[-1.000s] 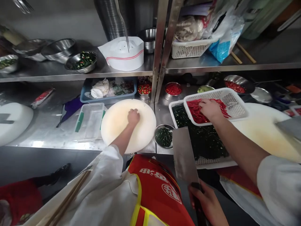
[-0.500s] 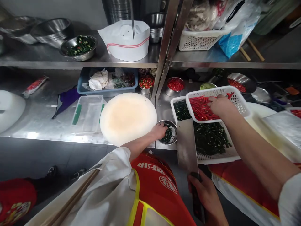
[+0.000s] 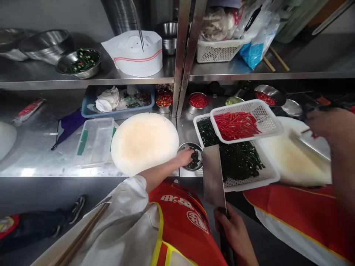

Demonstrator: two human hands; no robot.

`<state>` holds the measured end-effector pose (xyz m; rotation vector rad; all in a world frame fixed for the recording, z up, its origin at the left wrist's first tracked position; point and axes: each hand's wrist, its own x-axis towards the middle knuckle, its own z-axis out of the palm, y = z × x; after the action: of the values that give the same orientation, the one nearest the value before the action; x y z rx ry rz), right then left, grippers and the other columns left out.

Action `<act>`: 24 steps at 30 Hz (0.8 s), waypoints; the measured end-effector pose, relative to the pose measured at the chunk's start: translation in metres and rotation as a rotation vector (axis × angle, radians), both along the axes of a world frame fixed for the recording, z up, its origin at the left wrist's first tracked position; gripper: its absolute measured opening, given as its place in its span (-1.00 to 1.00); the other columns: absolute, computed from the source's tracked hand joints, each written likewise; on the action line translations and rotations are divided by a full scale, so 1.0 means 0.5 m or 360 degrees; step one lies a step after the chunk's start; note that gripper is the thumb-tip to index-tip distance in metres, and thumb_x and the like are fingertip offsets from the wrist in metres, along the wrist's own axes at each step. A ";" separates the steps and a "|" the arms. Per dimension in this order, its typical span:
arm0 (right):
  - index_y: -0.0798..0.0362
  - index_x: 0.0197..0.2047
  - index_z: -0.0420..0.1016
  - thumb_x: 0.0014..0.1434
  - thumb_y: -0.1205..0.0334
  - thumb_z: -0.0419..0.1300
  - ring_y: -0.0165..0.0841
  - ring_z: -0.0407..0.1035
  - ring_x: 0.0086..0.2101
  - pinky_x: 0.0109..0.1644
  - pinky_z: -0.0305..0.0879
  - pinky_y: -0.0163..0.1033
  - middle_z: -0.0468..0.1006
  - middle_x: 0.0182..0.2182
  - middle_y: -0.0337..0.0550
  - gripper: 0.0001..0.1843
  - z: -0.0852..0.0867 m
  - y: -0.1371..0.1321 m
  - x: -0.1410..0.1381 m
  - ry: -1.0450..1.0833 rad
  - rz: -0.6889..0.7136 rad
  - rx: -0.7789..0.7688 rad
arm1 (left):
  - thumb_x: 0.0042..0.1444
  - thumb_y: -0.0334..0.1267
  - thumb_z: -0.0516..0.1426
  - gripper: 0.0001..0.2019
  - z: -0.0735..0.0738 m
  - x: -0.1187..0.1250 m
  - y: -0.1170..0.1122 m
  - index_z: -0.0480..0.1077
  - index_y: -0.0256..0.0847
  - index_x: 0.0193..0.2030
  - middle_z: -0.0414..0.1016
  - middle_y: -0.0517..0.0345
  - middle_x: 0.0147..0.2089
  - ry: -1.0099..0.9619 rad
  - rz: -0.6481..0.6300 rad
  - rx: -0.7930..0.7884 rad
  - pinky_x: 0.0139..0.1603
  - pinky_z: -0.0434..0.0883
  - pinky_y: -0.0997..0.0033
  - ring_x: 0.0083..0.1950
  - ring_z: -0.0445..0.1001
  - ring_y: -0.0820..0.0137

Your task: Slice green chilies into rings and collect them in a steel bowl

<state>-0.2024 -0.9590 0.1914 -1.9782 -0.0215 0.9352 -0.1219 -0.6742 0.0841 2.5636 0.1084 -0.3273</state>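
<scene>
So on my feed the desk (image 3: 62,157) is pretty crowded. Left of my work spot there's a thick round cutting board (image 3: 144,144), with a clear plastic box (image 3: 95,142) just beside it, then a purple cloth (image 3: 70,125). A blue tub (image 3: 120,113) of bagged stuff sits behind the box, under the steel shelf (image 3: 111,82) where a white paper hat (image 3: 141,61) stands.

Right side is what crowds me: a big white basket (image 3: 267,177) of dark green chilies (image 3: 241,160), with a smaller basket (image 3: 267,122) of red chilies (image 3: 235,125) perched across its back part. Past those, a co-worker's hand (image 3: 327,123), blurry, is over a second round board (image 3: 291,159).

My left grip (image 3: 185,156) is down in a small steel bowl (image 3: 200,157) of green chilies (image 3: 195,162), between the cutting board and the big basket. Fingertips are buried, so I can't tell if they're pinching anything.

Right grip (image 3: 233,223) is wrapped tight around the handle of the cleaver (image 3: 214,175), held low in front of the desk edge. Its long axis runs away from me, leaning slightly left, handle towards my body, squared-off blade end towards the desk. The broad face shows. The blade overlaps the big basket's near left corner in view; can't tell if they touch.
</scene>
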 end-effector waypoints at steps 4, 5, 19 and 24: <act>0.00 -0.42 0.36 0.06 -0.17 0.19 -0.37 0.20 -0.60 -0.53 0.11 -0.29 0.35 -0.65 -0.29 -0.61 -0.005 -0.011 0.012 -0.0021 0.0066 -0.0029 | 0.13 -0.17 0.21 -0.69 0.007 0.008 -0.002 0.44 -0.20 0.00 0.39 -0.06 0.10 0.0238 -0.0088 0.0056 0.03 0.46 0.27 0.01 0.51 0.18; 0.01 -0.42 0.35 0.06 -0.17 0.18 -0.37 0.21 -0.59 -0.52 0.12 -0.29 0.36 -0.64 -0.29 -0.61 -0.005 -0.013 0.016 -0.0035 0.0095 -0.0029 | 0.12 -0.16 0.21 -0.70 0.007 0.009 -0.003 0.44 -0.20 -0.02 0.41 -0.05 0.07 0.0257 -0.0127 0.0055 0.03 0.45 0.28 0.03 0.50 0.18; 0.04 -0.30 0.36 0.13 -0.06 0.15 -0.40 0.21 -0.59 -0.53 0.11 -0.30 0.39 -0.61 -0.31 -0.69 -0.011 -0.045 0.043 -0.0021 0.0113 0.0007 | 0.20 -0.28 0.08 -0.74 0.006 0.029 -0.021 0.45 -0.25 -0.01 0.50 -0.11 0.01 0.0359 -0.0018 0.0151 -0.03 0.47 0.27 0.01 0.52 0.18; 0.02 -0.26 0.37 0.13 -0.16 0.15 -0.38 0.19 -0.59 -0.54 0.08 -0.29 0.38 -0.64 -0.31 -0.61 -0.025 -0.060 0.035 0.0004 0.0099 -0.0015 | 0.13 -0.36 0.15 -0.84 0.011 0.023 -0.044 0.50 -0.20 -0.16 0.52 0.02 -0.03 0.0349 -0.0185 0.0067 -0.03 0.43 0.43 0.01 0.51 0.30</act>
<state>-0.1848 -0.9889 0.1787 -1.9950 -0.0777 0.9797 -0.1106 -0.6961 0.0899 2.5734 0.0474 -0.6570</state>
